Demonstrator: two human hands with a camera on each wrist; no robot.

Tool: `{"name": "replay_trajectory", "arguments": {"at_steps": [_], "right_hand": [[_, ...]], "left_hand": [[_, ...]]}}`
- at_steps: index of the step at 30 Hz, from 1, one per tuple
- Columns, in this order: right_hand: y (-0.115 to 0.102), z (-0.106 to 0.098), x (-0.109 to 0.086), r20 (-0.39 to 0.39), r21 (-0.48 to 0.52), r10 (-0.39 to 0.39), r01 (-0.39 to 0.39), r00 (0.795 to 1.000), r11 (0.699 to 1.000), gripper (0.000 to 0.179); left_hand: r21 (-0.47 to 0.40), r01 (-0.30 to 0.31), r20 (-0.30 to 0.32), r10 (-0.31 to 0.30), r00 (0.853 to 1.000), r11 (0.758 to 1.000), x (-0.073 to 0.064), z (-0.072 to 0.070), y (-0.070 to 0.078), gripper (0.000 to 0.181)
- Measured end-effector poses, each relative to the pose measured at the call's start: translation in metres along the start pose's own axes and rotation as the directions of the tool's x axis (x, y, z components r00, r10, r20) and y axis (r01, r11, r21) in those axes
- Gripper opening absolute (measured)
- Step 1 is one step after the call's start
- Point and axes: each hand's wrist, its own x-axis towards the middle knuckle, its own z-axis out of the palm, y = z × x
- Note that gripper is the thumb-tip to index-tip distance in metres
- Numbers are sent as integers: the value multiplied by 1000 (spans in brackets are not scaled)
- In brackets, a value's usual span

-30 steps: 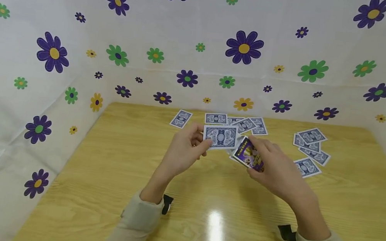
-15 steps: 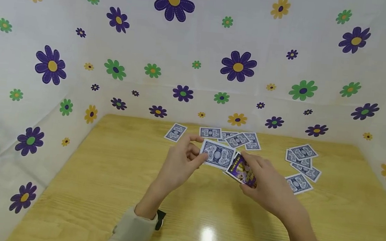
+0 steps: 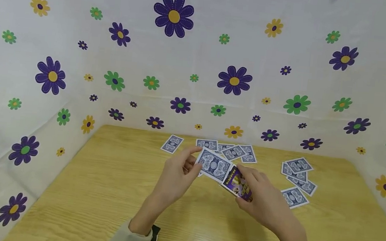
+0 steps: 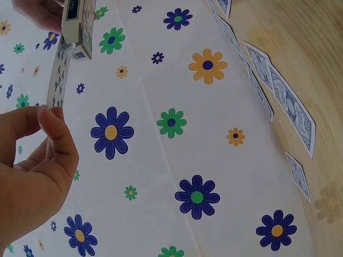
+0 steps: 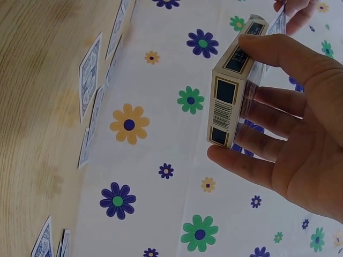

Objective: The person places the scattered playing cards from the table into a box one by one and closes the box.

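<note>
In the head view my left hand (image 3: 176, 179) pinches a blue-backed playing card (image 3: 214, 165) by its left end, between thumb and fingers. The card's other end meets the near end of a card box (image 3: 237, 182), purple with a yellow and black front. My right hand (image 3: 266, 197) grips that box by its sides. The left wrist view shows the card's printed face (image 4: 58, 80) edge-on, running up to the box (image 4: 80, 24). In the right wrist view a barcode shows on the box's cream end (image 5: 224, 110), with thumb and fingers around it. Both hands are raised above the table.
Face-down cards lie along the table's back edge: a lone card (image 3: 172, 144) at left and an overlapping group (image 3: 234, 153) in the middle. Another loose pile (image 3: 298, 165) lies at right. A flower-printed cloth (image 3: 199, 59) hangs behind the wooden table (image 3: 102, 189).
The card in my left hand has tilted clockwise into line with the box, its right end now against the box. The head view has tipped upward, so the table sits lower in it.
</note>
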Motion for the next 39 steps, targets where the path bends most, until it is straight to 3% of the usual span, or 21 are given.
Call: {"name": "replay_trajectory", "arguments": {"at_steps": [10,16,30,39], "right_hand": [[1,-1,1,5,-19,-18,18,1000,1000,79],[5,-4,3,4,-32,-17,17,1000,999,79],[3,-3,2,21,-14,5,-5,1000,1000,79],[0,3,2,21,2,-17,17,1000,1000,79]], "left_hand": [[61,-99,-61,103,993,993,0,2,4,40],[121,-139,-55,146,988,983,7,7,7,39],[143,-108,24,105,994,984,5,9,9,39],[141,-98,56,91,994,985,-5,10,9,39]]}}
